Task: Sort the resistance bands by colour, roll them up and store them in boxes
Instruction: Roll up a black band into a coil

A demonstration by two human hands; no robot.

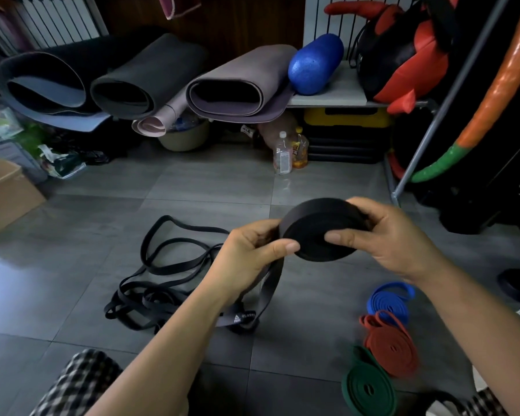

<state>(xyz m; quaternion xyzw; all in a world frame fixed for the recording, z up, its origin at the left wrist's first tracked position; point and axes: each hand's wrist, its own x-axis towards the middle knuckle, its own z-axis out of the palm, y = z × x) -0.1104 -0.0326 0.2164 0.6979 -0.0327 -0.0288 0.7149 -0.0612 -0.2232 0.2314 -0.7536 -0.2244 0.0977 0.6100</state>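
Rolling step: left hand (252,250) and right hand (382,235) both pinched the black band roll (318,232) above mid-floor, its tail (270,283) hanging loose; next move likely needed winding that in.

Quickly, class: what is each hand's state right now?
Left hand: closed, pinching the black roll at its left edge.
Right hand: closed, gripping the same roll's right side.

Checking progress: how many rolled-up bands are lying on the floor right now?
3, in an overlapping row at floor right: blue roll farthest, red roll in the middle, green roll nearest. Others may lie out of frame.
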